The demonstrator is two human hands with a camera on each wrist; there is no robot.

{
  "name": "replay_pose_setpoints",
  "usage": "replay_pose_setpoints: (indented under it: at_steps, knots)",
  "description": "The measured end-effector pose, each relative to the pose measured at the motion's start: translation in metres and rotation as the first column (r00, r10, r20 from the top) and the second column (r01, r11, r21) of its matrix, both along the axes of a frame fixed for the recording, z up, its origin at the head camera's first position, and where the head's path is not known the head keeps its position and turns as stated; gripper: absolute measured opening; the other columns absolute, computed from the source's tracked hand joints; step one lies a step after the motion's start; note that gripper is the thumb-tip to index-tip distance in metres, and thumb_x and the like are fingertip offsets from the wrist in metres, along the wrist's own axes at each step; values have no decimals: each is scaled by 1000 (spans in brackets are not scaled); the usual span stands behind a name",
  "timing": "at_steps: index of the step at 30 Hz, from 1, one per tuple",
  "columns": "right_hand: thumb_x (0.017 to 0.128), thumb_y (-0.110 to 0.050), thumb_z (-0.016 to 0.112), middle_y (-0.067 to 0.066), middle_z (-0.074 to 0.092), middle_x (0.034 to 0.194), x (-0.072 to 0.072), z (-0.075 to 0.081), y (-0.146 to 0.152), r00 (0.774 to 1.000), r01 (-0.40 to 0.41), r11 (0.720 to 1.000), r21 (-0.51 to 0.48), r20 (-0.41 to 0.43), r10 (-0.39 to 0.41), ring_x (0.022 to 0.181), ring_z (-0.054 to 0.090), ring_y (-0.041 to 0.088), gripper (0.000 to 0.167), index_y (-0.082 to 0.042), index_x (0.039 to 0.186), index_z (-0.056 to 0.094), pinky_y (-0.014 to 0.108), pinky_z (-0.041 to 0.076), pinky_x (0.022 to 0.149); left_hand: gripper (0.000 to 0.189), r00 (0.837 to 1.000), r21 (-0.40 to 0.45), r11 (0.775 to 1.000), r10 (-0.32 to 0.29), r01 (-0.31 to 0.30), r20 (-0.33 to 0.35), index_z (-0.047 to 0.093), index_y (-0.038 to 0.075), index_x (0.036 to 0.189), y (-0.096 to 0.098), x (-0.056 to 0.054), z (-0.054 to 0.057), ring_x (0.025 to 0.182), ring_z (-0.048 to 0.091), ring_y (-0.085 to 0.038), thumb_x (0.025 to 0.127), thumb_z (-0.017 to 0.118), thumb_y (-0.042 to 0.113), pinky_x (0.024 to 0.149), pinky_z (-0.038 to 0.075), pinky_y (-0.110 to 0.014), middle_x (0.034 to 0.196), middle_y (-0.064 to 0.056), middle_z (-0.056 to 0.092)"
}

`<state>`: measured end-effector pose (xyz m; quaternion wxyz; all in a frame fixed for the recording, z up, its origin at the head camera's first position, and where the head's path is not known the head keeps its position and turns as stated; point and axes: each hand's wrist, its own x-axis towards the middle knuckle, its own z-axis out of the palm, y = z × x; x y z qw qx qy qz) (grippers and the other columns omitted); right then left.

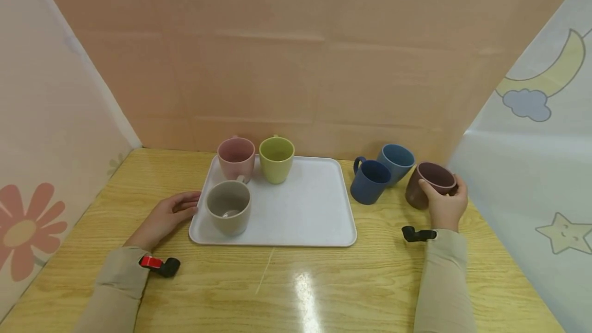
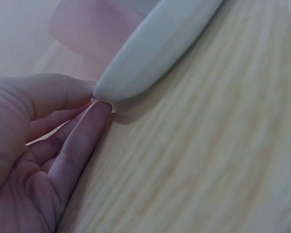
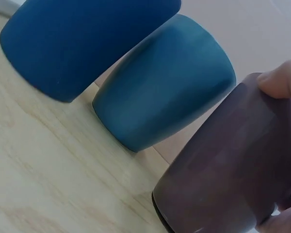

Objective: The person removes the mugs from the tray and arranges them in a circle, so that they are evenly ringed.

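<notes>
At the right, my right hand [image 1: 447,208] grips a dark plum-brown mug [image 1: 423,184], thumb on its near side and fingers around its right side. Beside that mug stand a navy mug [image 1: 367,186] with its handle at the back left and a teal-blue mug [image 3: 165,82]. My left hand [image 1: 168,217] rests on the table with straight fingers touching the left rim of a white tray [image 1: 300,209]. The tray bears a beige mug [image 1: 229,220] near that hand, a pink mug [image 1: 238,166] behind it and a yellow-green mug [image 1: 276,166].
A wooden table [image 1: 240,292] lies under everything. Behind it rises a peach-coloured backdrop [image 1: 277,66], close to the rear mugs. Pale printed walls [image 1: 532,179] border both sides, the right one near my right hand.
</notes>
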<state>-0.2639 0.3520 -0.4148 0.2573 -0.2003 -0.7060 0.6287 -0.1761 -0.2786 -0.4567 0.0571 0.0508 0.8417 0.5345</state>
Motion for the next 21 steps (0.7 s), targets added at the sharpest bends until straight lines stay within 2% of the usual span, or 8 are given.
replay_pose_setpoints:
  at_steps: [5,11,17,21]
  knots:
    - [83,-15,84,9,34,159,1,-1,-1,999,-46,999,-20,-23,45,144,34,17,94,-13,159,29,27,30,117,59,1000,10,1000,-1,1,10,46,1,150,-1,0,0,129,55,-24,103,62,31,91,43,-9,142,-21,57]
    - [89,-12,78,7,21,167,4,2,0,989,-146,989,-36,-27,145,153,18,13,96,-13,162,16,19,20,118,58,1000,6,1000,-2,2,-8,47,1,149,-2,-2,-2,125,57,-18,102,64,31,91,44,-9,140,-21,58]
    - [93,-17,74,5,18,168,6,4,1,982,-190,982,-3,16,190,154,11,13,95,-16,163,10,26,15,122,59,1000,17,1000,2,-3,5,47,2,149,-3,-2,-5,116,55,4,102,64,33,92,43,-9,141,-21,57]
    - [93,-23,75,6,16,168,6,7,2,985,-169,985,18,33,169,154,13,15,96,-18,164,11,31,18,122,60,1000,24,1000,0,0,-4,47,1,149,-3,-2,-8,114,54,7,102,64,32,92,44,-9,140,-22,58]
